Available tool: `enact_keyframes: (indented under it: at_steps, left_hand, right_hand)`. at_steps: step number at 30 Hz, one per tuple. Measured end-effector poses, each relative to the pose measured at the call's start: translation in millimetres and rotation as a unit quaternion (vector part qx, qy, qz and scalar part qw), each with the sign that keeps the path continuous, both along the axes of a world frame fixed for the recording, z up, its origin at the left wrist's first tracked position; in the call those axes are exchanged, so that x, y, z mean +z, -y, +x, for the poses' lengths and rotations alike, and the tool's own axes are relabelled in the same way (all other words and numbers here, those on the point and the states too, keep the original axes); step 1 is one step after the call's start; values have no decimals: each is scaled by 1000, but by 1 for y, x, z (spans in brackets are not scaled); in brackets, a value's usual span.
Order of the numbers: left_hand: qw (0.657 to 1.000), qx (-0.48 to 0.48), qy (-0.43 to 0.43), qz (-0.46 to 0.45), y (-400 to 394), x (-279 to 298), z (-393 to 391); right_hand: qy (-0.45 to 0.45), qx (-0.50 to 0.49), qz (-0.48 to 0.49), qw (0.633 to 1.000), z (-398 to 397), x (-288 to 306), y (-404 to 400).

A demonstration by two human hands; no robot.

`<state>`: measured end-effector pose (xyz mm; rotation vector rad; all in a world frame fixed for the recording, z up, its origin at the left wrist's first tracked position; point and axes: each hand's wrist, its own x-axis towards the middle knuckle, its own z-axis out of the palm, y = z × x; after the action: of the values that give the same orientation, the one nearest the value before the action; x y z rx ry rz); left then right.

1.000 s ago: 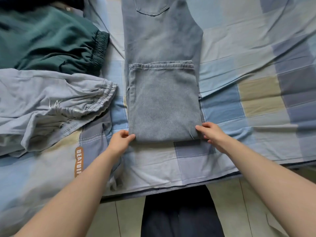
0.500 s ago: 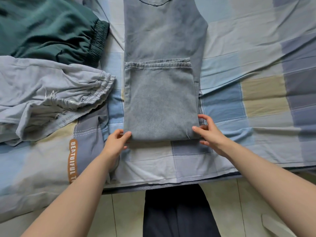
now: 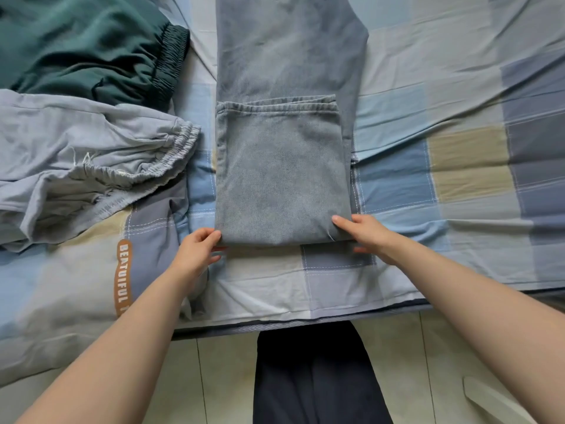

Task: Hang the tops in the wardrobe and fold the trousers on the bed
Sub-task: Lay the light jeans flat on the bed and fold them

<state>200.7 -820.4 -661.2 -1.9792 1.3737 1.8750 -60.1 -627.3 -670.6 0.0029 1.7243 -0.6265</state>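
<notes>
Lay lengthwise on the checked bedsheet (image 3: 467, 154): pale blue jeans (image 3: 284, 71), the leg ends folded up over the thighs, hems (image 3: 276, 103) lined across the middle. Gripped at the near fold by both hands. Left hand (image 3: 195, 249) at the near-left corner, thumb on top of the denim, fingers tucked under the fold. Right hand (image 3: 365, 235) at the near-right corner, thumb pressed on the denim, fingers slid beneath. Hands well apart, one at each corner. Heaped to the left: dark green trousers (image 3: 85, 47) with an elastic waistband, farther back; nearer, grey trousers (image 3: 88, 154), crumpled. Beside the left wrist, an orange label (image 3: 123, 276) lettered "BEAUTIFUL" on the bedding. Below the bed edge, pale floor tiles (image 3: 220, 381).
</notes>
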Motion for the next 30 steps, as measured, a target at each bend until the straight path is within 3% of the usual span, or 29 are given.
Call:
enact_keyframes:
  at_steps: [4,7,11,16,23,26,30]
  left_hand:
    - [999,9,1,-47,-9,2,3]
    - [997,11,-21,-76,-22,7,10]
    - [982,-33,-41,-180,-49,20,7]
    - [947,-185,-61,-255,-105,41,7]
    - [925,-307,-41,-218,-171,52,28]
    - [922,-311,-24,-228,-170,61,28]
    - [905,-316,-53,-280,-134,92,10]
  right_hand:
    - [15,-77,-55,995,9,4,-28]
    - [-52,-144,-101,983,16,10,-44]
    - [-151,-154,-125,968,11,24,-53]
    - [-197,-119,-120,966,2,55,-91]
    - [-113,-134,-24,984,20,85,-160]
    - [-143,-58,-17,988,29,95,-160]
    - [-193,64,-85,975,5,129,-135]
